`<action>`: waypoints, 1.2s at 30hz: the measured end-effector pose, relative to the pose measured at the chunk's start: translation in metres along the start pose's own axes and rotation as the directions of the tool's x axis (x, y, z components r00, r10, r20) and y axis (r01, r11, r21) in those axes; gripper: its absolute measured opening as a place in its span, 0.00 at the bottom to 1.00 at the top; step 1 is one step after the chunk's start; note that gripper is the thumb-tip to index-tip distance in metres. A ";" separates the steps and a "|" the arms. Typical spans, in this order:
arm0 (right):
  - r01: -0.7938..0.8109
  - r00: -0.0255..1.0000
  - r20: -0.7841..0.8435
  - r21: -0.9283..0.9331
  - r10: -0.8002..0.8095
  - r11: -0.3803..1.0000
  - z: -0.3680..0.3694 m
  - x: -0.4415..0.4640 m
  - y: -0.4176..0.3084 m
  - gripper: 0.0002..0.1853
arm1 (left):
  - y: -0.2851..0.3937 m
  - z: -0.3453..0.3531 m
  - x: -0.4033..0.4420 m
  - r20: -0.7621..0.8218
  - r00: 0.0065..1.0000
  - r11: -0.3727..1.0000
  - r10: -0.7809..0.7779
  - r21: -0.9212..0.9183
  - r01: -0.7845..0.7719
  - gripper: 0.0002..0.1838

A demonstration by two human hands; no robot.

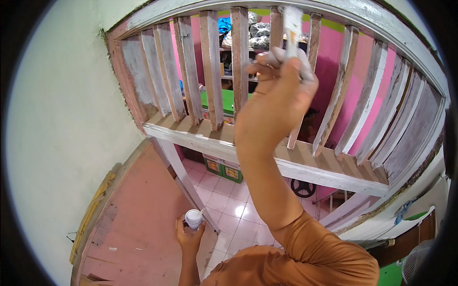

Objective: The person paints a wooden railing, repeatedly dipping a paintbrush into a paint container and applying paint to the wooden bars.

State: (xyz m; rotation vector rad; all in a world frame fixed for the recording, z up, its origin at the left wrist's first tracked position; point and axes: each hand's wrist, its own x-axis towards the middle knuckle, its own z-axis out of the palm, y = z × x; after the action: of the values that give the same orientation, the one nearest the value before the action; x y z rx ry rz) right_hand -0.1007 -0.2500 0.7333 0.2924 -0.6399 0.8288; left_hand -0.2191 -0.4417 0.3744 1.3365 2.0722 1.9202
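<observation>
A creased orange sleeve (329, 248) nearest, the right hand (281, 93) pinches a flat brush (292, 28), the left hand (190, 239) a round cup (192, 219).

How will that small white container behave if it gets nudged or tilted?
The white container is probably light, being small enough for the fingers of the left hand to span. Its round shape suggests it could roll if knocked over. Its top appears open, so any loose contents might spill when tilted.

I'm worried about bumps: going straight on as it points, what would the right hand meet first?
The right hand, brush leading, would probably meet the top rail; depth is unclear.
</observation>
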 end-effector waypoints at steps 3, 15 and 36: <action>0.041 0.995 0.095 -0.085 -0.033 0.996 0.012 -0.008 0.018 0.11 | 0.002 0.002 0.002 -0.009 1.000 1.000 -0.012 -0.021 0.012 0.27; -0.189 0.958 0.193 -0.121 0.210 0.975 0.007 -0.013 0.024 0.10 | -0.004 0.003 -0.003 -0.051 0.998 0.998 -0.044 -0.045 0.042 0.27; -0.520 0.573 0.304 -0.583 0.761 0.625 -0.102 -0.116 -0.050 0.16 | 0.027 -0.014 0.022 -0.141 0.985 0.994 -0.095 0.042 0.101 0.30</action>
State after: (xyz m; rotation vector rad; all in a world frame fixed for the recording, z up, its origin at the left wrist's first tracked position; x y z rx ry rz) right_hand -0.0788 -0.3023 0.5810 -0.1798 -1.5093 1.3158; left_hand -0.2252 -0.4434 0.4110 1.1150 2.2156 1.9873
